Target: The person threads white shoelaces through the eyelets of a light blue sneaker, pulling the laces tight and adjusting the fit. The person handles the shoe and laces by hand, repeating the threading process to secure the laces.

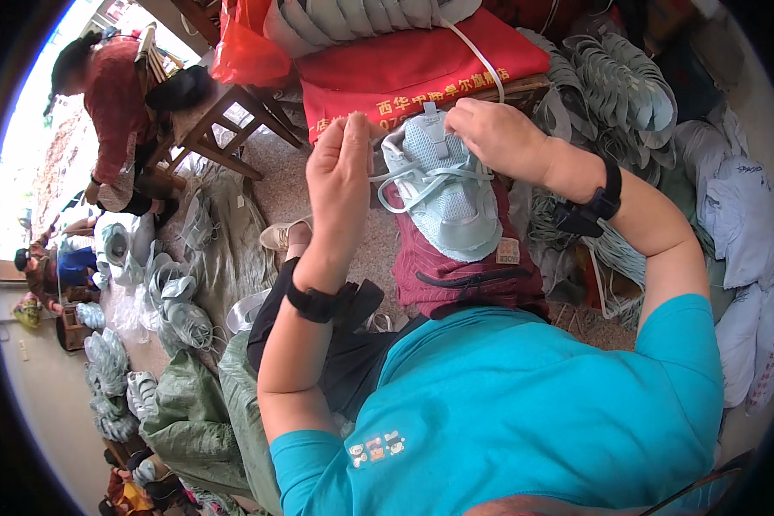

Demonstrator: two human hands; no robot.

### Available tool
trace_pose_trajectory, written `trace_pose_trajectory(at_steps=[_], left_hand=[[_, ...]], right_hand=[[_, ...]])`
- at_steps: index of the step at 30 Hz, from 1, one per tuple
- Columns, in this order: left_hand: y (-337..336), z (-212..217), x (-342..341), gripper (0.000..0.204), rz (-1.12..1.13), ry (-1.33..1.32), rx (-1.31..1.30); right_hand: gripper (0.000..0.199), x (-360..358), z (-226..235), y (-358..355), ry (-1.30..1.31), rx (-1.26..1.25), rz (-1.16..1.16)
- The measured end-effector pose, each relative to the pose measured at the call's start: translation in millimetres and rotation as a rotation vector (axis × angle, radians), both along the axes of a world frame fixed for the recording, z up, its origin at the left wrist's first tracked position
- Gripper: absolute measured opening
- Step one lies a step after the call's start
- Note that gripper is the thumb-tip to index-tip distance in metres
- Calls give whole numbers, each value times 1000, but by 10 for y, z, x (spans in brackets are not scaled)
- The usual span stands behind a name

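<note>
Head view: two hands, left hand (340, 185) and right hand (494, 138), lacing one shoe upper (447, 202)

**A small shoe-making workroom, crowded with uppers**

This is an informal footwear workshop, hand work done seated among stock. Between the left hand (340, 176) and the right hand (499, 138) sits a pale mint mesh shoe upper (445, 202) with its lace, resting on a maroon cloth (473, 275) over the lap. Right of the right hand, stacks of matching pale uppers (619, 86) pile high, with white sacks (744, 224) beyond. Left of the left hand, more bundled uppers (176, 301) lie on the floor by grey-green bags (189, 421). Beyond the hands stands a wooden bench (224, 112) draped in red fabric (413, 64); far left, another person (112, 112) sits working.
</note>
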State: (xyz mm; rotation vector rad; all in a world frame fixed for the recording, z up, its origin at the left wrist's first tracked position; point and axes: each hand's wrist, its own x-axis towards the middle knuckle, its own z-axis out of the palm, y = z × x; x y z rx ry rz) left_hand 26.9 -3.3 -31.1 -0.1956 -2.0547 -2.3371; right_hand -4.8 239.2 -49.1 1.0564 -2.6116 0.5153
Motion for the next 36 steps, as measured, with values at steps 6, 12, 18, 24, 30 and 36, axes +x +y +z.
trace_pose_trajectory(at_steps=[6, 12, 18, 24, 30, 36], left_hand=[[169, -499, 62, 12, 163, 271, -415], [268, -544, 76, 18, 141, 299, -684], [354, -520, 37, 22, 120, 363, -858], [325, -557, -80, 22, 95, 497, -946], [187, -666, 12, 20, 130, 281, -377], [31, -820, 149, 12, -3, -20, -32]], right_hand=[[10, 144, 49, -159, 301, 156, -37], [9, 139, -54, -146, -237, -123, -116], [17, 128, -205, -256, -302, -281, -247], [12, 96, -56, -237, -332, -247, -178], [16, 131, -34, -320, -35, -37, 34], [12, 728, 356, -1032, -79, -468, 749]])
